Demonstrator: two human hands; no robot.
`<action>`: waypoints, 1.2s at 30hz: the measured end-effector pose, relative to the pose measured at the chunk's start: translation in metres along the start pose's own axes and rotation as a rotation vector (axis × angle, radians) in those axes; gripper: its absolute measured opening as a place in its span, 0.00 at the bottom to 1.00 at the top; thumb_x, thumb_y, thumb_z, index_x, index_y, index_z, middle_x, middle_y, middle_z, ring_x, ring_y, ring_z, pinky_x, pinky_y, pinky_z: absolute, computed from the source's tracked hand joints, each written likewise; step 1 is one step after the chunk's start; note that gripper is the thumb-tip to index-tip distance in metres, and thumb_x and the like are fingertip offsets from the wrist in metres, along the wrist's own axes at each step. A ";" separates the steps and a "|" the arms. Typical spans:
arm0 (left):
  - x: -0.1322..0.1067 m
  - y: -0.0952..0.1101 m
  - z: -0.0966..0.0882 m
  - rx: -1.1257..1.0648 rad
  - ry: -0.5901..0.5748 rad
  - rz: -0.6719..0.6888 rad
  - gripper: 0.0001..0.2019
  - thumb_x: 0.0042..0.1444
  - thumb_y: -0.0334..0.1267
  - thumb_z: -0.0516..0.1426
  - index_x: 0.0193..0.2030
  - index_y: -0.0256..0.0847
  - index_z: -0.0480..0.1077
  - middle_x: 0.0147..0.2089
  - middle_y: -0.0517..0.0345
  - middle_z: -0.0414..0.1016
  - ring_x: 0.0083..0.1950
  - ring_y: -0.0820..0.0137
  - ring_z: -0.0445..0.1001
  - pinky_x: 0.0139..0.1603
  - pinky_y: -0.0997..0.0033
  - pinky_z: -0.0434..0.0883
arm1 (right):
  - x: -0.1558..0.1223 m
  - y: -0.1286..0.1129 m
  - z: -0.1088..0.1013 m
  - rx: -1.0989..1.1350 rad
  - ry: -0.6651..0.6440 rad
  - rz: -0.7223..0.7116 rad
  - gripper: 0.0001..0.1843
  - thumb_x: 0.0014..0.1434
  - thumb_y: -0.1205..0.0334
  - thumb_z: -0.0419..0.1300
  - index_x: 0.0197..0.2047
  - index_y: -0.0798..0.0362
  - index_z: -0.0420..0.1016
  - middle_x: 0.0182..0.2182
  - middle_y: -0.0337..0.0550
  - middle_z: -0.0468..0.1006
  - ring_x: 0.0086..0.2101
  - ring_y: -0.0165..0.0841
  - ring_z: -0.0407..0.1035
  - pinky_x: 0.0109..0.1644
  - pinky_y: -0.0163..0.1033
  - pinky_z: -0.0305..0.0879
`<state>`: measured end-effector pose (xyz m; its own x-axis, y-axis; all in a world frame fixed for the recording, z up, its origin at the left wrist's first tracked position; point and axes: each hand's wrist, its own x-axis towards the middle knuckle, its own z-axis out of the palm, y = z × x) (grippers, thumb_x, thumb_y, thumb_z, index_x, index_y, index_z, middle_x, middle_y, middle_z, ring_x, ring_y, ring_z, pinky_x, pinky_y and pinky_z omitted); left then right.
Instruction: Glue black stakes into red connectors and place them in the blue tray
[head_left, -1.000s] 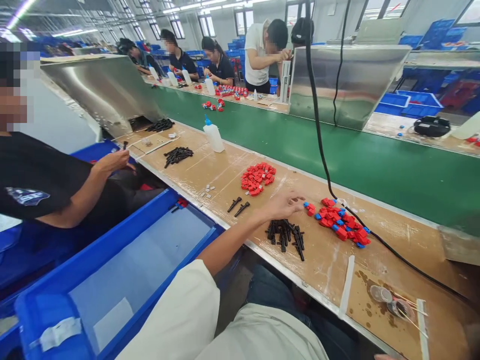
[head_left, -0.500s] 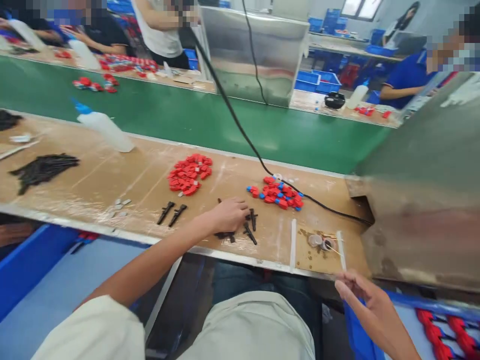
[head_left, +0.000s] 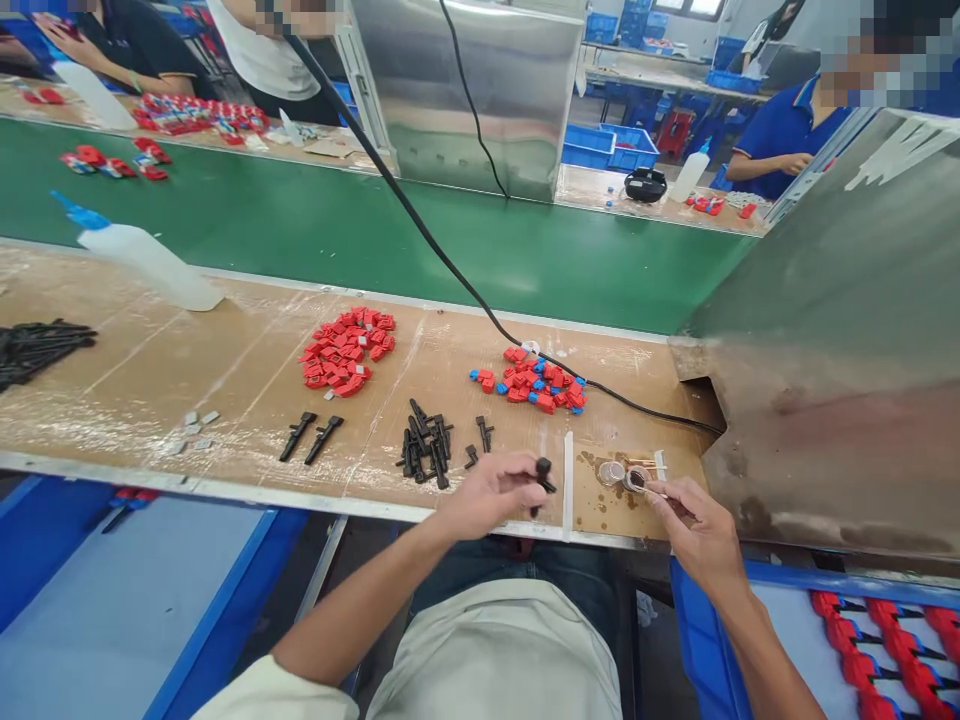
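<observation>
My left hand (head_left: 491, 492) is closed on a small black plastic part (head_left: 542, 473), held upright just above the bench's near edge. My right hand (head_left: 694, 523) pinches a thin wooden stick (head_left: 646, 482) whose tip reaches a small clear glue dish (head_left: 634, 477). A pile of black parts (head_left: 425, 446) lies just left of my left hand. Beyond it sits a pile of red and blue pieces (head_left: 536, 383), and farther left a pile of red caps (head_left: 343, 352).
A black cable (head_left: 420, 222) crosses the green conveyor (head_left: 390, 235) to the bench. A white squeeze bottle (head_left: 142, 257) lies at left, two black parts (head_left: 311, 437) near the edge. Metal housing (head_left: 840, 350) stands right. Blue bins (head_left: 840, 630) flank my lap. Other people work across the belt.
My left hand has lifted one black part out of the pile and brought it toward me. My right hand has moved up to the glue dish with the stick. The view has tilted down.
</observation>
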<state>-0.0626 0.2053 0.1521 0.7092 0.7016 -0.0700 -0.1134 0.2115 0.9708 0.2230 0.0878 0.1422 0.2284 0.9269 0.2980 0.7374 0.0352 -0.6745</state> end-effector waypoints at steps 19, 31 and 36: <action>0.039 -0.057 0.052 -0.393 -0.029 -0.225 0.31 0.44 0.56 0.72 0.49 0.35 0.76 0.30 0.58 0.74 0.26 0.75 0.72 0.23 0.78 0.63 | 0.005 0.012 -0.023 -0.155 -0.012 -0.118 0.13 0.72 0.56 0.54 0.38 0.49 0.75 0.30 0.41 0.80 0.28 0.33 0.75 0.34 0.36 0.69; 0.029 -0.051 0.056 -0.359 0.096 -0.354 0.32 0.40 0.56 0.74 0.47 0.35 0.78 0.28 0.56 0.75 0.24 0.74 0.70 0.21 0.80 0.61 | -0.003 0.006 -0.014 -0.117 0.068 -0.228 0.08 0.71 0.66 0.56 0.39 0.51 0.73 0.30 0.42 0.78 0.29 0.34 0.73 0.34 0.37 0.66; 0.016 -0.046 0.057 -0.344 0.293 -0.443 0.30 0.38 0.51 0.75 0.46 0.39 0.79 0.30 0.58 0.75 0.28 0.73 0.72 0.22 0.82 0.64 | -0.018 0.008 -0.010 -0.303 0.033 -0.118 0.09 0.72 0.59 0.57 0.38 0.50 0.74 0.32 0.41 0.80 0.32 0.32 0.75 0.35 0.35 0.67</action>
<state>-0.0064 0.1682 0.1192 0.5255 0.6441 -0.5559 -0.1046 0.6973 0.7091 0.2310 0.0676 0.1385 0.1468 0.9101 0.3875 0.9146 0.0243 -0.4037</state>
